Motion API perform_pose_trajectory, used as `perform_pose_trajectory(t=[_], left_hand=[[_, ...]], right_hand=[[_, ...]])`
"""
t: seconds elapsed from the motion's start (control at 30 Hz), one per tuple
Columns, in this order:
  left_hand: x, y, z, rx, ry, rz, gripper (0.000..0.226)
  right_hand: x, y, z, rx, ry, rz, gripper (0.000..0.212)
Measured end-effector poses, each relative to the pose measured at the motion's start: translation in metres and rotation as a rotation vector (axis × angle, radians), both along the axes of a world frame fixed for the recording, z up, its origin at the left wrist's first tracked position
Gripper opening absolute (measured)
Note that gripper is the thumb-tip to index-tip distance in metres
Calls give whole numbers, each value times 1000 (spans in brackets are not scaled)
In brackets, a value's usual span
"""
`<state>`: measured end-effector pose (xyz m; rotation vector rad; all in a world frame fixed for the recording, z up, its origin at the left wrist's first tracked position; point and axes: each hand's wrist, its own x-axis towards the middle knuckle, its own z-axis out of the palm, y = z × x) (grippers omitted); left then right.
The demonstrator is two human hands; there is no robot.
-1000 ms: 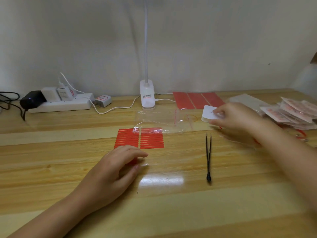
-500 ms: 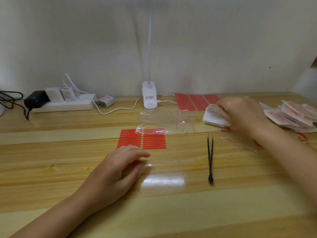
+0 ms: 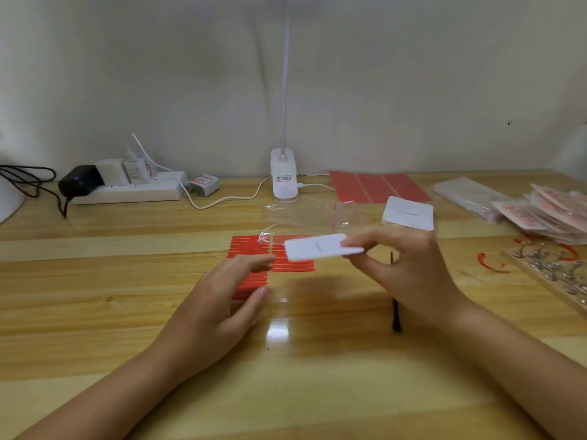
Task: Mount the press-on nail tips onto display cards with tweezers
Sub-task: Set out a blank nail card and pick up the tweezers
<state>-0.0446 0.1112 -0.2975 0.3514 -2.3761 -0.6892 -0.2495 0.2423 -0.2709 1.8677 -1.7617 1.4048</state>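
Note:
My right hand (image 3: 409, 271) pinches a white display card (image 3: 317, 247) by its right edge and holds it above the table, over the red adhesive strip sheet (image 3: 295, 265). My left hand (image 3: 222, 300) hovers over the left part of that sheet with fingers relaxed and holding nothing, just left of the card. A stack of white display cards (image 3: 408, 213) lies behind my right hand. The black tweezers (image 3: 396, 319) lie on the table, mostly hidden under my right hand. Nail tips on metal stands sit on a wooden rack (image 3: 552, 274) at the right edge.
A clear zip bag (image 3: 305, 214) lies behind the strips. A clip lamp base (image 3: 283, 179), power strip (image 3: 127, 188) with chargers and cables line the wall. Larger red sheets (image 3: 378, 187) and packets of nails (image 3: 546, 211) lie at the back right.
My right hand lifted one card off the stack and brought it left and toward me, over the red strips. My left hand rose slightly and opened toward the card.

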Motion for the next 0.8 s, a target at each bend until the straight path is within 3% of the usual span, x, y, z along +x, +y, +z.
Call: perform_pose_trajectory(t=[0.13,0.37,0.5,0.7,0.8], left_hand=[[0,0,1,-59,8,-19,45],[0,6,2,-182,-61,-77,42],[2,5,4,-196,-96,-98,41],[3,4,1,-261,-219,-178,38],[3,4,0,-265,-229,-166,37]], right_hand=[[1,1,-12,204,-93,68,25],[6,1,-14,367,-102,238,41],[11,-4,-13,376,158,259,22],[9,-4,-14,499,309,192,47],[10,-4,-11,532,343,146,43]])
